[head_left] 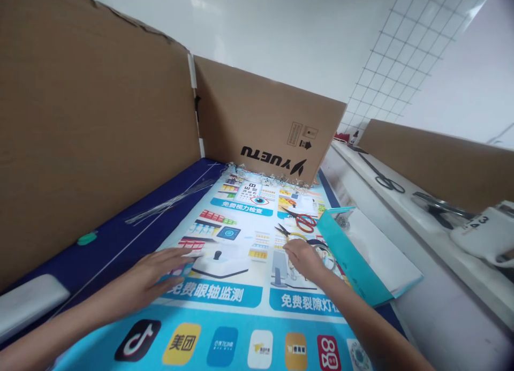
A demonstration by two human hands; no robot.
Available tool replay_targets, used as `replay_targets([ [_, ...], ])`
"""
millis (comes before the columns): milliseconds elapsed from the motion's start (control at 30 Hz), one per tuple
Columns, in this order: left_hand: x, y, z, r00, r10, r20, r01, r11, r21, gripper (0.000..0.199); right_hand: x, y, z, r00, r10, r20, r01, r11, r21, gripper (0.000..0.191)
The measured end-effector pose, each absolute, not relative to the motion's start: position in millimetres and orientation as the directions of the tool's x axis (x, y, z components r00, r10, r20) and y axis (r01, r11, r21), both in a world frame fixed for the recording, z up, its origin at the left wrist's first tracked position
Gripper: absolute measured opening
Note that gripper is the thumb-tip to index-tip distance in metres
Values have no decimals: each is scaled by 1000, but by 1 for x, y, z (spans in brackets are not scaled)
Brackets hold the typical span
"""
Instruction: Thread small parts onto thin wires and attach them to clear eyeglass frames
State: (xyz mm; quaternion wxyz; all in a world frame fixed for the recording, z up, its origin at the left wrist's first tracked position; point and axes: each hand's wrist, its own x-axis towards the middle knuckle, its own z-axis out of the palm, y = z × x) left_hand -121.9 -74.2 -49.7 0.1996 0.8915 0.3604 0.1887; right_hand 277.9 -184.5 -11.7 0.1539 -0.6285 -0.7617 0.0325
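Observation:
My left hand [150, 279] hovers low over the printed poster [257, 320], its fingers stretched out and holding nothing. My right hand [304, 257] is on the poster's right half, fingers curled, beside yellow-handled pliers [295, 235]. Whether the fingers grip the pliers or something small is hidden. Red-handled scissors [305, 222] lie just beyond the pliers. A ring-shaped coil [327, 256] rests right of my right hand. The teal and white folder [361, 264] lies further right.
Cardboard panels [265, 114] stand behind and at left. Wires [168, 202] and a green object [87, 238] lie on the blue cloth. A white shelf at right holds black scissors [390, 184] and a white mug [485, 234]. Small clear pieces line the poster's far edge.

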Motion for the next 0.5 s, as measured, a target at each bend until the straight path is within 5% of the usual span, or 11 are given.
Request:
replay_targets([
  [267, -71, -95, -60, 777, 609, 161, 447, -713, 540, 39, 265, -226, -27, -170, 968, 182, 961, 204, -185, 10],
  [500, -21, -96, -69, 841, 533, 93, 373, -696, 614, 38, 299, -249, -31, -91, 982, 167, 980, 118, -159, 15],
])
